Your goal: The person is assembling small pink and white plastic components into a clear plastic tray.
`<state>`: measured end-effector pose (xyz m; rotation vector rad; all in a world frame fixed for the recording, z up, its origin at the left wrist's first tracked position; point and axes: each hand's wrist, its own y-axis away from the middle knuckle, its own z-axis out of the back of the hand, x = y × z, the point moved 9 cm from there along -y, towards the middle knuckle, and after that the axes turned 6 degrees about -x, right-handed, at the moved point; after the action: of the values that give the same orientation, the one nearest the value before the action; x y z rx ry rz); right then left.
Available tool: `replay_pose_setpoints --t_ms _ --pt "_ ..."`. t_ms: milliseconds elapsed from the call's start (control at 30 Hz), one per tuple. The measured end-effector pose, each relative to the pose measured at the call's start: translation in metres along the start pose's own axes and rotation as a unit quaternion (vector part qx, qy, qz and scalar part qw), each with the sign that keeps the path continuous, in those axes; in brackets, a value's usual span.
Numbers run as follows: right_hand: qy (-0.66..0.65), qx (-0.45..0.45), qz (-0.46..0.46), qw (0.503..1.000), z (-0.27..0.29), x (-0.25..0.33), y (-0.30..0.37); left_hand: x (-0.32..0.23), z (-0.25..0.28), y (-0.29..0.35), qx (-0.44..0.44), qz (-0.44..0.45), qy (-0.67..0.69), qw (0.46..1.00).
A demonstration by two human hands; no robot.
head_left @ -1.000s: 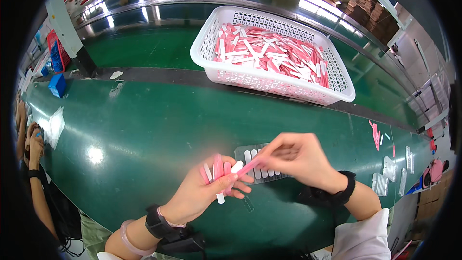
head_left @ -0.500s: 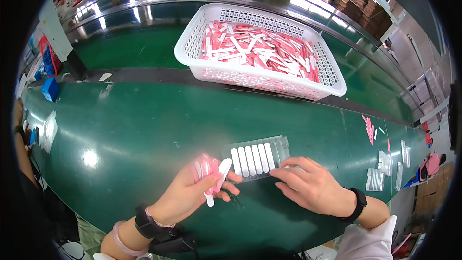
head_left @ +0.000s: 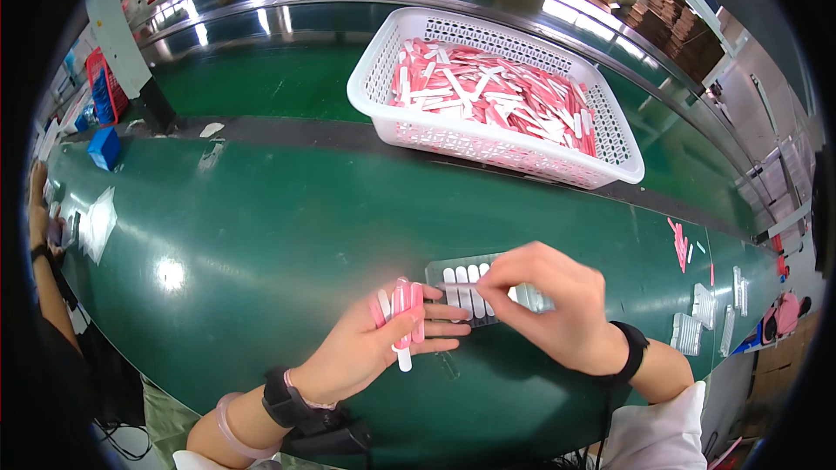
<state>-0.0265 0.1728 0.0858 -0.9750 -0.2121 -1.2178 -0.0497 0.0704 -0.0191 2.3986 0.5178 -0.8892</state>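
My left hand (head_left: 366, 335) is closed around a small bunch of pink-and-white nail files (head_left: 402, 313), narrow strips with rounded ends, pinned under the thumb while the other fingers stretch right. To its right, a clear plastic tray (head_left: 435, 271) lies flat on the green table, with several white strips side by side in its grooves. Over this tray my right hand (head_left: 553, 305) pinches one thin nail file (head_left: 456, 285), seen almost edge-on. The hand hides the tray's right part.
A white perforated basket (head_left: 505, 148) heaped with pink and white strips stands at the back. On the right lie loose pink strips (head_left: 679, 245) and clear trays (head_left: 686, 333). A blue box (head_left: 104, 148) and another person's arm (head_left: 52, 287) are at the left.
My right hand has come up and left over the tray and now pinches a strip. A white strip has left the bunch in my left hand. The view has shifted slightly.
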Motion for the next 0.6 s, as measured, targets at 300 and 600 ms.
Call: replay_pose_setpoints --t_ms 300,600 --pt "0.097 0.083 0.226 0.966 -0.037 0.049 0.033 0.004 0.009 0.003 -0.075 0.026 -0.028 0.996" --pt "-0.29 0.176 -0.36 0.869 -0.06 -0.045 0.034 0.001 -0.002 0.003 -0.024 0.017 -0.069 0.997"
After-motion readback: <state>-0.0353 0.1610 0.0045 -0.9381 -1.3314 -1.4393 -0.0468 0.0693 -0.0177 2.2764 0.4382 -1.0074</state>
